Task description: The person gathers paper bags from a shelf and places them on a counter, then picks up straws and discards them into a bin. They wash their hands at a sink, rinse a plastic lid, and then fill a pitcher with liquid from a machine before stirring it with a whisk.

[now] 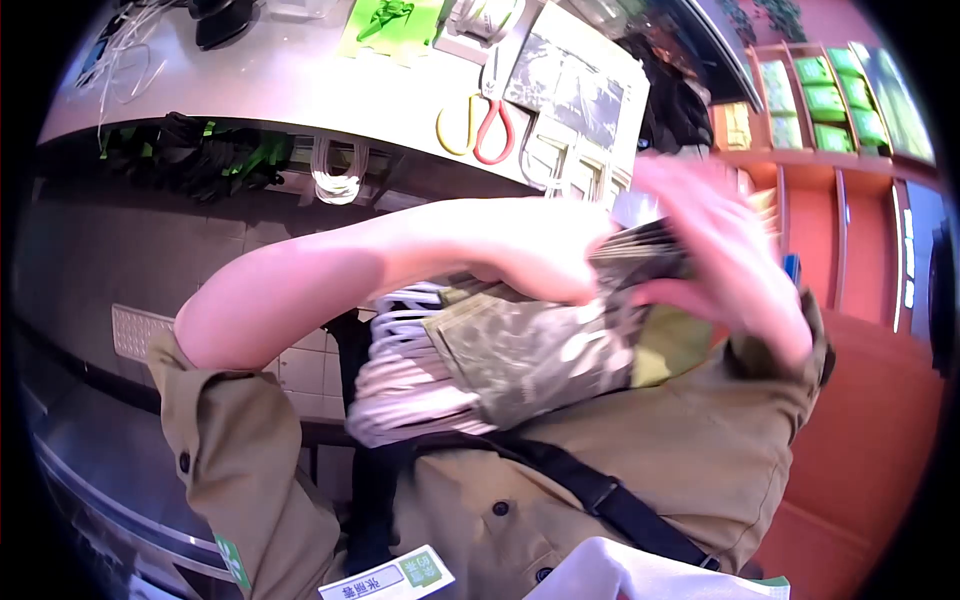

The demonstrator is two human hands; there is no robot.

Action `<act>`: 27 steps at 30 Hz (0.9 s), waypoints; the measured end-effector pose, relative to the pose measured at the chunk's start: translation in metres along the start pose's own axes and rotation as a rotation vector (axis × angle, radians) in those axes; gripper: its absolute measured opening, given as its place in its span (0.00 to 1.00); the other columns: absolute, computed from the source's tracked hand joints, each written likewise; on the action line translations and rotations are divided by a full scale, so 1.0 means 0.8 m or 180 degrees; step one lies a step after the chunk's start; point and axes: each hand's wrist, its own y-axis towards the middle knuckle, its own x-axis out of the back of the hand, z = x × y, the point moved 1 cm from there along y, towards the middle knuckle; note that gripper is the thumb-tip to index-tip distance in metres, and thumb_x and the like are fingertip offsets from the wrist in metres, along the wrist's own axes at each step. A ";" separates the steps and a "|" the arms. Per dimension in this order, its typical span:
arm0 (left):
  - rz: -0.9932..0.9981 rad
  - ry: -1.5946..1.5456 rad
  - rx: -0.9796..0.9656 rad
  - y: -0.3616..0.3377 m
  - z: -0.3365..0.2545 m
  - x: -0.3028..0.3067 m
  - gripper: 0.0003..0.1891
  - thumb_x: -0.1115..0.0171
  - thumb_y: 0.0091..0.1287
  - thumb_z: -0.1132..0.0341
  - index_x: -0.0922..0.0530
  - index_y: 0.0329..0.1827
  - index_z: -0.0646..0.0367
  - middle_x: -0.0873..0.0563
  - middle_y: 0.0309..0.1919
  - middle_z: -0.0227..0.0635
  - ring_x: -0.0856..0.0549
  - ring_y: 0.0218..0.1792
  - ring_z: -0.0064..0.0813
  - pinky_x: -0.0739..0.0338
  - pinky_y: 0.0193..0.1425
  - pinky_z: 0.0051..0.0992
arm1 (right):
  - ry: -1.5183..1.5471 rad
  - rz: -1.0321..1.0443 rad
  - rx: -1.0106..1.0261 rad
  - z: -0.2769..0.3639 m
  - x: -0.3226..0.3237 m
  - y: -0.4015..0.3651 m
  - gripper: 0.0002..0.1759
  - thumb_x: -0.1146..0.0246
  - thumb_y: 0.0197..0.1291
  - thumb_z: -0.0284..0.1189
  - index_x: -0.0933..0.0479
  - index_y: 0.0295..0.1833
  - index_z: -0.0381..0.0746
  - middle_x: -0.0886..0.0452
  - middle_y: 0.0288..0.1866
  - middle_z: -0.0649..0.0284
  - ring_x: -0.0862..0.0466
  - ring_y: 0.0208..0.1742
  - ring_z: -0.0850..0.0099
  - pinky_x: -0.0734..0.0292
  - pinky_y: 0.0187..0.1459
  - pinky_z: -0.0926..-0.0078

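Against my chest lies a thick bundle of flat, dark-patterned bags (530, 350), with pale cord handles (420, 370) bunched at its left end. My left hand (560, 250) reaches across the top of the bundle, closed on it, with most of its fingers hidden. My right hand (710, 235) is at the bundle's right end, smeared by motion, its thumb below and fingers above the fanned bag edges (645, 245). A yellow-green piece (672, 345) shows below that hand. The right fingers are too blurred to show whether they pinch an edge.
Scissors (487, 120) with a yellow and a red loop lie on the counter (300, 90). Beside them is a flat stack of printed bags (580, 75). White cords (340, 170) hang below the counter. Shelves with green packets (825, 103) stand at the right.
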 end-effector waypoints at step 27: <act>-0.4606 -0.5768 -0.1064 -0.237 0.375 -0.216 0.48 0.67 0.48 0.27 0.57 0.66 0.52 0.39 0.60 0.42 0.38 0.61 0.36 0.42 0.61 0.36 | 0.5685 0.2272 -0.1992 0.061 -0.381 0.297 0.19 0.34 0.44 0.30 0.27 0.43 0.34 0.21 0.35 0.63 0.21 0.36 0.74 0.27 0.42 0.77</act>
